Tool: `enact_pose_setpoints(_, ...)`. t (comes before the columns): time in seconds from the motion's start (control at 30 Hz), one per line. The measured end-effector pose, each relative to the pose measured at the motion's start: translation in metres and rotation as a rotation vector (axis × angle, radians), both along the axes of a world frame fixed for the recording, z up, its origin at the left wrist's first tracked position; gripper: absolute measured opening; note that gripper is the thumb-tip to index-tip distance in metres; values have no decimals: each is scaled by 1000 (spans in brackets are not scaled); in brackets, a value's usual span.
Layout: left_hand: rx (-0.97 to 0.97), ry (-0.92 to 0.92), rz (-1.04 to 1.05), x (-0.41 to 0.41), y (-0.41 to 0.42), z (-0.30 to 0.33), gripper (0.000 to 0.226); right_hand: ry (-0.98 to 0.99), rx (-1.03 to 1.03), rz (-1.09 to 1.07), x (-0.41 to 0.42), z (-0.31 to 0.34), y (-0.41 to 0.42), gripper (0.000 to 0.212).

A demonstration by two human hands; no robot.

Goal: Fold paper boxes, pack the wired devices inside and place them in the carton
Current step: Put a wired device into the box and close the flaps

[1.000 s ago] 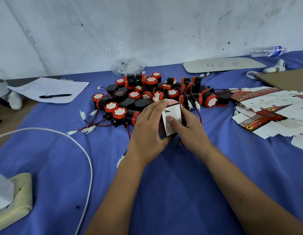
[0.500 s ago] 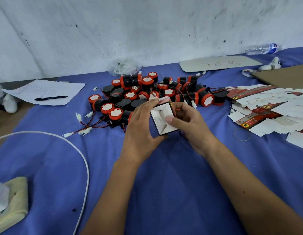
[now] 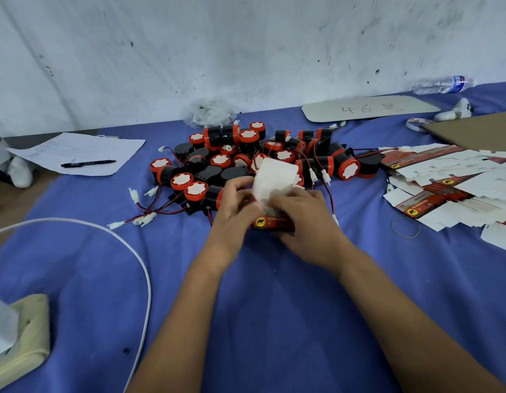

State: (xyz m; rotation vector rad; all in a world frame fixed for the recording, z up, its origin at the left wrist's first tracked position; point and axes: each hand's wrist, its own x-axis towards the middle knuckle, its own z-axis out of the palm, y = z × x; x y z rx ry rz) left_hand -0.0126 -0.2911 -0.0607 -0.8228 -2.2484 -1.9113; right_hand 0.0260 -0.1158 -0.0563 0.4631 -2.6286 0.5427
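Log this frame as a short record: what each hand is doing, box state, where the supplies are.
left hand: grips the paper box on its left side
right hand: holds the box from the right
box state: white flap up and open, not closed
wired devices: black and red pile behind the hands on the blue cloth
flat box blanks: heap to the right
carton: brown cardboard at far right, only partly in view

Both hands meet on a small paper box (image 3: pixel 270 219), left hand (image 3: pixel 234 207) and right hand (image 3: pixel 305 219) gripping it, white flap raised. Just behind: heap of black-and-red wired devices (image 3: pixel 246 160) on blue worktop (image 3: pixel 274 307). Flat box blanks (image 3: pixel 450 185) piled right; pen (image 3: pixel 88 163) on paper sheet (image 3: pixel 76 153) far left.
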Motion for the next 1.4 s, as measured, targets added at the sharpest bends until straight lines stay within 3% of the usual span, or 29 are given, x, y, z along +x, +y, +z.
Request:
enact_pose_setpoints(0.03, 71, -96, 37, 0, 2, 0, 58, -16, 71, 24, 0, 0, -4, 35)
enact_pose_setpoints(0.1, 52, -132, 180, 0, 6, -1, 46, -7, 22, 127, 4, 2, -14, 29)
enact_pose_setpoints(0.2, -26, -21, 376, -2, 8, -5, 30, 184, -327, 220, 9, 7, -16, 22)
enact_pose_setpoints(0.27, -30, 11, 469, -2, 8, -7, 31, 331, -454, 42, 7, 7, -7, 21)
enact_pose_setpoints(0.33, -87, 94, 549, -1, 10, -7, 29, 324, -396, -216, 3, 5, 0, 15)
enact_pose_setpoints(0.4, -183, 211, 626, 1, 12, -9, 27, 198, -301, -371, -3, -1, 2, 12)
enact_pose_setpoints(0.5, -239, 273, 730, 3, 12, -7, 24, 49, -253, -440, -11, -6, 1, 32)
enact_pose_setpoints(0.6, -241, 270, 801, 4, 8, -4, 20, -131, -159, -491, -15, -6, 2, 43)
enact_pose_setpoints(0.73, -246, 251, 849, 3, 3, -3, 13, -305, -10, -515, -11, 1, 14, 23)
enact_pose_setpoints(0.83, -199, 184, 831, -1, -1, -4, 10, -317, 198, -678, -1, 9, 26, 30)
enact_pose_setpoints(0.9, -164, 123, 789, -3, -1, -5, 10, -267, 223, -786, 2, 11, 33, 31)
enact_pose_setpoints(0.97, -145, 76, 724, -4, 1, -7, 11, -183, 53, -734, 0, 10, 33, 34)
enact_pose_setpoints(1.07, -144, 60, 648, -5, 4, -7, 10, -160, -214, -458, -3, 8, 17, 46)
enact_pose_setpoints(1.17, -144, 46, 616, -4, 2, -8, 15, -286, 26, -428, -6, -5, 13, 67)
enact_pose_setpoints(1.23, -141, 34, 605, -7, 1, -10, 15, -246, -28, -454, -8, -7, 22, 60)
enact_pose_setpoints(1.3, -157, 37, 589, -6, 2, -10, 16, -83, -258, -373, -6, 2, 27, 60)
enact_pose_setpoints(1.4, -274, 161, 588, -7, 6, -11, 14, 246, -525, -43, 3, 23, 12, 64)
